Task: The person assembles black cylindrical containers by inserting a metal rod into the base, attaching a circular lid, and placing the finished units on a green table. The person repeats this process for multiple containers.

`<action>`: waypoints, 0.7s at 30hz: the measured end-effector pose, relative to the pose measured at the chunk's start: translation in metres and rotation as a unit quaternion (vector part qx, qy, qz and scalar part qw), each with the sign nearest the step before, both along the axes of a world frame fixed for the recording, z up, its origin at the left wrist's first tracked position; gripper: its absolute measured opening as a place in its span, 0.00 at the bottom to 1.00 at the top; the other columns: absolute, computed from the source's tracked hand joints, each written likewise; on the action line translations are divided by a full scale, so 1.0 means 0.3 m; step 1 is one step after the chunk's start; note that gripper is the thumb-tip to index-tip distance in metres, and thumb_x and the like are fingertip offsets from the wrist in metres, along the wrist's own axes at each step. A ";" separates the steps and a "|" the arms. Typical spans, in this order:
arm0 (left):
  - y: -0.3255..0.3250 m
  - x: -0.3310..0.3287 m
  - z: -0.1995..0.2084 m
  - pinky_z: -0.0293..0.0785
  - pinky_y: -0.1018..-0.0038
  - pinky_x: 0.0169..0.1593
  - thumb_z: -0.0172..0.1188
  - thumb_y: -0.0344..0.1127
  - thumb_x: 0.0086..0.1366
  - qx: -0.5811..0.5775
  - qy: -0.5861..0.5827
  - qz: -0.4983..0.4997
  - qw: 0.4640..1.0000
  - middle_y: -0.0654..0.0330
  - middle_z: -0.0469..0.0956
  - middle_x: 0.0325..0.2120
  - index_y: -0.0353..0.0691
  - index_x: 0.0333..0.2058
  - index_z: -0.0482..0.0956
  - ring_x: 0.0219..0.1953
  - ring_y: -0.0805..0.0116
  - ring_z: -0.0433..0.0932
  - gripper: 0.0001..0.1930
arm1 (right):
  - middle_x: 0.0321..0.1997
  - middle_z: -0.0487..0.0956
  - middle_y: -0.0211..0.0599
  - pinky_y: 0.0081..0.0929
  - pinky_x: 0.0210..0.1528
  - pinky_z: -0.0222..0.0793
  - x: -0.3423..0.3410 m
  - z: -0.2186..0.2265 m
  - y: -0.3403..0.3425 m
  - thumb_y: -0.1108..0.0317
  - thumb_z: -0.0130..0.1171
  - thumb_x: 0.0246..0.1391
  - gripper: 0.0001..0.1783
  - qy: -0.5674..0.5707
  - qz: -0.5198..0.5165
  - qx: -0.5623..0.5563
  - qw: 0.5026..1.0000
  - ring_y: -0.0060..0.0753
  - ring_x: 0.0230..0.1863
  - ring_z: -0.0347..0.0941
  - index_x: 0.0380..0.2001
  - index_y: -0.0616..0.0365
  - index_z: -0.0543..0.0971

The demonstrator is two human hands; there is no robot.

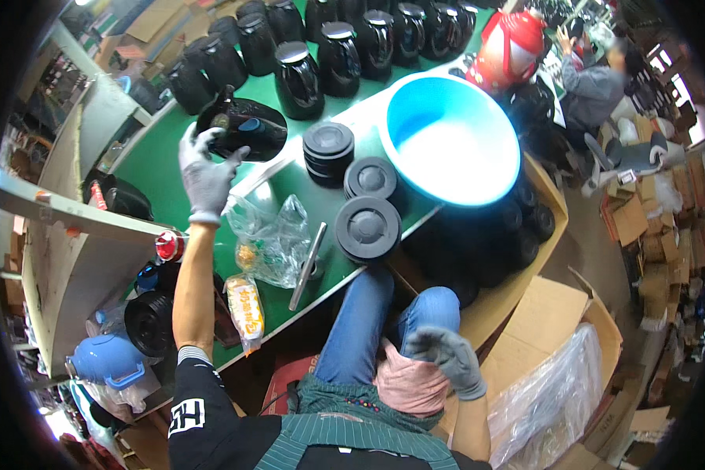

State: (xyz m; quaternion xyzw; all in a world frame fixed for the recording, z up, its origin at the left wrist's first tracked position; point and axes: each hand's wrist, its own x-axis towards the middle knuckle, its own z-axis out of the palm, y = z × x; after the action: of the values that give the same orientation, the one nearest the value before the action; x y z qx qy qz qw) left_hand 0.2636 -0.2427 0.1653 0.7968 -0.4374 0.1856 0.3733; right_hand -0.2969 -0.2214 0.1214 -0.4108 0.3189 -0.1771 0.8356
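My left hand [206, 174], in a grey glove, is stretched out over the green table with thumb and fingers apart. Just beyond its fingertips a glossy black jug [268, 135] lies tipped on its side; whether the fingers touch it I cannot tell. My right hand [450, 359], also gloved and slightly blurred, hovers by my right knee beside a pink cloth [411, 380]. Its fingers are stretched out and nothing shows in them. Stacks of round black lids [368, 228] stand near the table's front edge, right of my left hand.
Rows of upright black jugs [298, 82] fill the table's far side. A blue basin [451, 141] stands at right, with a red jug [509, 47] behind. Clear plastic bag [278, 243], metal bar [309, 266] and wrapped snack [245, 308] lie in front. Cardboard box [542, 309] at right; a co-worker [591, 90] beyond.
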 end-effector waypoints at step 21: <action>0.494 -0.719 0.340 0.79 0.65 0.62 0.92 0.47 0.28 0.163 0.230 -0.341 0.897 0.50 0.86 0.54 0.26 0.71 0.68 0.55 0.63 0.85 0.69 | 0.60 0.84 0.40 0.27 0.66 0.74 -0.065 0.055 0.102 0.71 0.57 0.74 0.21 0.114 -0.176 -0.233 0.950 0.28 0.62 0.79 0.66 0.67 0.77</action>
State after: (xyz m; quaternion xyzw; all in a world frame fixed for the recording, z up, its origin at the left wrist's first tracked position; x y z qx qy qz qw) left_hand 0.0477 -0.0945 0.2673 0.6693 -0.6084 -0.2151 0.3684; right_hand -0.3163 -0.1909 0.1378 -0.5492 0.4292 -0.3422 0.6301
